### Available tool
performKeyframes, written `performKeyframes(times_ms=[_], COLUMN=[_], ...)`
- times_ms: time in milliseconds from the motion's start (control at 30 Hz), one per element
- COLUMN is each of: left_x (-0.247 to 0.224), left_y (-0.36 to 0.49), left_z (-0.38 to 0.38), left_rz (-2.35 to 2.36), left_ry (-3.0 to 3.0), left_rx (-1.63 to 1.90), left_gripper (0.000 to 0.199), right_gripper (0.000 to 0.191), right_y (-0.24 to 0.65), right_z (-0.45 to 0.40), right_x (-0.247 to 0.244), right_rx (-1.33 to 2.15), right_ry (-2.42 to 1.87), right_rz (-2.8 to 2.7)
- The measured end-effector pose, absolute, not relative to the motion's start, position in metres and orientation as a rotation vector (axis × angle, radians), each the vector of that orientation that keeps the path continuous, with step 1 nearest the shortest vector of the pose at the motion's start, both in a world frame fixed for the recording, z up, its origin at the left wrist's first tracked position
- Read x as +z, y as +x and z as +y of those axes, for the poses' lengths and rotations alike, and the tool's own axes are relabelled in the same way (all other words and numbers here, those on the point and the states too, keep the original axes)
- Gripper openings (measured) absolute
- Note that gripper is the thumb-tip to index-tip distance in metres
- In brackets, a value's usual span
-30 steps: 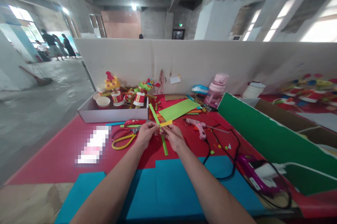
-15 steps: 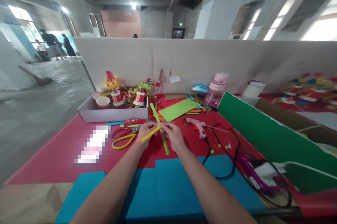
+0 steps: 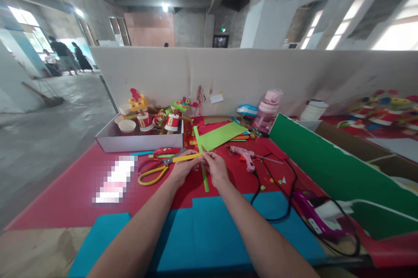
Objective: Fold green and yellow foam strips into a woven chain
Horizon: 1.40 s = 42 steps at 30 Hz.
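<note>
Passable gap between right hand (image 3: pixel 216 168) and glue gun (image 3: pixel 250 162); scissors (image 3: pixel 158 180) crowd left hand (image 3: pixel 182 167).

One glue gun (image 3: pixel 250 158). Left of it: two hands (image 3: pixel 216 168), one yellow strip (image 3: pixel 186 157), one white box (image 3: pixel 140 143), two toy heads (image 3: pixel 138 103). Behind it: one green sheet (image 3: pixel 222 136). Right of it: one green box (image 3: pixel 320 173), one power strip (image 3: pixel 305 206).
</note>
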<state>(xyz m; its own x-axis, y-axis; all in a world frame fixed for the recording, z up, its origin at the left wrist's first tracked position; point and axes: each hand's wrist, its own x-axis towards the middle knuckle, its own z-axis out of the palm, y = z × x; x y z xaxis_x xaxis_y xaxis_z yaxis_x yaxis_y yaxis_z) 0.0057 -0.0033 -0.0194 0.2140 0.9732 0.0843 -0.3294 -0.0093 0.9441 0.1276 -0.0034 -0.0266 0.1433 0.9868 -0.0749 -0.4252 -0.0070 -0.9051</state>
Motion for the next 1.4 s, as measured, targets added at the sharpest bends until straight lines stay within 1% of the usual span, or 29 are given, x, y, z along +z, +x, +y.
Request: performKeyframes(times_ms=[167,267,333,533,633,800,933,1067,1200,1267,1400], left_x=[-0.022,-0.022,-0.022,-0.024,-0.025,-0.024,-0.020,-0.014,-0.009,-0.007,-0.007], left_y=[0.003,0.002,0.002,0.001,0.000,0.003,-0.001,-0.019,-0.026,-0.019,0.005], left_z=[0.002,0.002,0.002,0.003,0.004,0.003,0.009,0.019,0.019,0.013,-0.001], left_rz=[0.867,0.900,0.920,0.976,0.988,0.945,0.906,0.976,1.036,0.998,0.909], left_ry=[1.121,1.127,1.140,1.236,1.230,1.220,1.086,0.830,0.875,1.039,1.261], left_rx=[1.276,1.282,1.283,1.310,1.316,1.348,1.469,1.665,1.813,1.741,1.404], left_gripper=[0.029,0.027,0.026,0.025,0.024,0.028,0.032,0.039,0.036,0.033,0.036], right_gripper=[0.038,0.038,0.037,0.024,0.023,0.023,0.024,0.027,0.034,0.036,0.036], right_y=[0.128,0.129,0.130,0.132,0.132,0.133,0.138,0.147,0.149,0.146,0.134], right_z=[-0.002,-0.002,-0.002,-0.004,-0.003,0.002,0.007,0.010,0.012,0.011,0.004], right_x=[-0.027,-0.026,-0.026,-0.024,-0.023,-0.027,-0.031,-0.028,-0.024,-0.022,-0.019], right_rx=[1.369,1.354,1.282,0.962,0.874,0.755,0.679,0.774,1.039,1.135,1.202], right_ry=[-0.974,-0.978,-0.990,-1.080,-1.100,-1.104,-1.129,-1.120,-0.964,-0.893,-0.864], right_rz=[-0.819,-0.833,-0.924,-1.207,-1.236,-1.280,-1.254,-1.078,-0.853,-0.823,-0.913])
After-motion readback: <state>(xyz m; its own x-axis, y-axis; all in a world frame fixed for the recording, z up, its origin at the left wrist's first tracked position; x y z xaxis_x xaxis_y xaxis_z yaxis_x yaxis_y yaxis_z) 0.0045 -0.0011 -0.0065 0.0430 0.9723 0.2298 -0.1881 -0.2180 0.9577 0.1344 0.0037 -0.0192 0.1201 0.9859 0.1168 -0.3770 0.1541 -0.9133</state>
